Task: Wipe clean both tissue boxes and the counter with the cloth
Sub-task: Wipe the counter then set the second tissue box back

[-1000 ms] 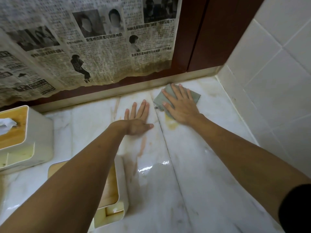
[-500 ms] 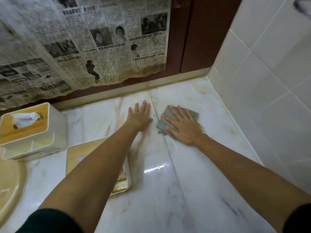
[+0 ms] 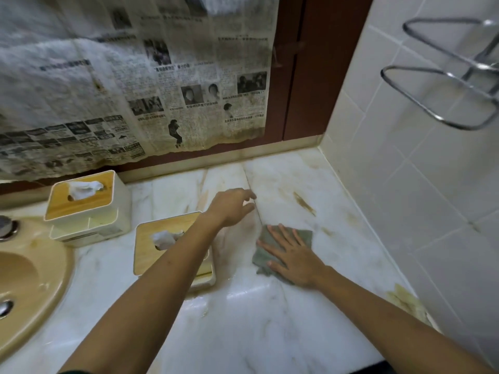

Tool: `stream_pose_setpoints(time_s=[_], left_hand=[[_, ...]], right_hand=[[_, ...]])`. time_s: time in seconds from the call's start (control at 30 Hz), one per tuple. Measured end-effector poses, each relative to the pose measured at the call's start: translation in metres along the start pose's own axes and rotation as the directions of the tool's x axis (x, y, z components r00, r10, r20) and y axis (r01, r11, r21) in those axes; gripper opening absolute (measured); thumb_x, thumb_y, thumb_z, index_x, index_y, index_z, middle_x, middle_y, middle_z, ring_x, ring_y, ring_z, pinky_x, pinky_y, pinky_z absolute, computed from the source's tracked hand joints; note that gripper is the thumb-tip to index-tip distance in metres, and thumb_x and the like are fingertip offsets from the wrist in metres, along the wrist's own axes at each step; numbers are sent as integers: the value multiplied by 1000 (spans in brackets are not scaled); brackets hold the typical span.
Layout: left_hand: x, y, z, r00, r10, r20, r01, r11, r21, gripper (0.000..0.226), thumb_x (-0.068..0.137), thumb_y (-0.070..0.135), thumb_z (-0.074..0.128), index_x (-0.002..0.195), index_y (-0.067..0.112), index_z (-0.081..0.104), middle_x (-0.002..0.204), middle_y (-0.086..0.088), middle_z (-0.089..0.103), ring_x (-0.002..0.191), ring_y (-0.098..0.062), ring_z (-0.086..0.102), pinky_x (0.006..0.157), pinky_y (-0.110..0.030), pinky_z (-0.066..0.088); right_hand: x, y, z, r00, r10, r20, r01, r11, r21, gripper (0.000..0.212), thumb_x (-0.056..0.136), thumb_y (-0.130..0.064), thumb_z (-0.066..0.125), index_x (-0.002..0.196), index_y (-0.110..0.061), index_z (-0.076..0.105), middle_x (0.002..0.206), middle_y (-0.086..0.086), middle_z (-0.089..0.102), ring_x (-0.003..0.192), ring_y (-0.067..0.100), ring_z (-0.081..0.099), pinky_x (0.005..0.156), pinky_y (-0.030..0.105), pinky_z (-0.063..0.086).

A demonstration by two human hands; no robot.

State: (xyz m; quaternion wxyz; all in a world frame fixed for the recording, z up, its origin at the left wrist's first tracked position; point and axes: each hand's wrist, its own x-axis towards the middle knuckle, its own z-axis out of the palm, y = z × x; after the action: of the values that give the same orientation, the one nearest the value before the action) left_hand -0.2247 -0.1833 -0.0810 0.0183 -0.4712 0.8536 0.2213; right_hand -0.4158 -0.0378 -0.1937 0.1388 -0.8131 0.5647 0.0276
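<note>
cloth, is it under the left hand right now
No, the green cloth lies flat on the marble counter under the spread fingers of the right hand, while the left hand holds nothing.

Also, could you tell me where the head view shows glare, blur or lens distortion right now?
Head view: a white glare streak lies on the glossy counter beside the nearer tissue box; head view: the newspaper smears at upper left and the left hand looks soft; head view: wide-angle stretch slants the tiled wall and its grout lines.
</note>
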Motion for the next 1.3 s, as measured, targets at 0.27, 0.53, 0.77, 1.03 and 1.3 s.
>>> stream_pose_setpoints(time_s=[0.27, 0.53, 0.77, 1.03, 1.3], left_hand=[[-91, -7, -26, 981, 16, -195, -59, 974, -219, 22, 98, 30, 54, 113, 27, 69, 107, 13, 68, 91, -7, 62, 84, -36, 52], [-170, -60, -46, 887, -217, -408, -5, 879, -477, 17, 97, 24, 57, 103, 26, 73, 94, 16, 71, 85, -4, 64, 72, -25, 52], [-201, -115, -18, 692, -555, -462, 200, 762, -616, 19, 95, 25, 60, 113, 20, 66, 104, 3, 65, 91, -12, 60, 80, -33, 51], [-212, -128, 12, 698, -694, -175, 279, 488, -827, 30, 98, 34, 52, 122, 20, 63, 111, -1, 67, 96, -23, 64, 86, -42, 54], [-196, -116, -4, 691, -701, -176, 177, 400, -899, 29, 98, 24, 51, 121, 20, 67, 112, 0, 70, 91, -22, 66, 74, -29, 49]], right_hand=[[-11, -44, -38, 987, -137, 81, 103, 939, 330, 49, 101, -50, 43, 148, -37, 40, 159, -10, 35, 147, 11, 26, 122, 34, 21], [37, -94, -116, 958, 236, -162, -28, 640, 768, 22, 100, -24, 52, 110, -20, 72, 93, -4, 74, 76, 7, 68, 69, 21, 53], [66, -147, -103, 911, 398, 110, -255, 333, 908, 31, 97, -29, 52, 128, -28, 53, 109, 2, 64, 93, 21, 66, 79, 35, 54], [69, -169, -70, 858, 459, 230, -332, 155, 931, 38, 83, -35, 53, 119, -28, 63, 112, -3, 70, 101, 22, 68, 92, 40, 55], [68, -167, -75, 861, 463, 211, -258, 38, 965, 29, 86, -30, 46, 107, -36, 65, 110, -9, 70, 104, 16, 65, 100, 44, 51]])
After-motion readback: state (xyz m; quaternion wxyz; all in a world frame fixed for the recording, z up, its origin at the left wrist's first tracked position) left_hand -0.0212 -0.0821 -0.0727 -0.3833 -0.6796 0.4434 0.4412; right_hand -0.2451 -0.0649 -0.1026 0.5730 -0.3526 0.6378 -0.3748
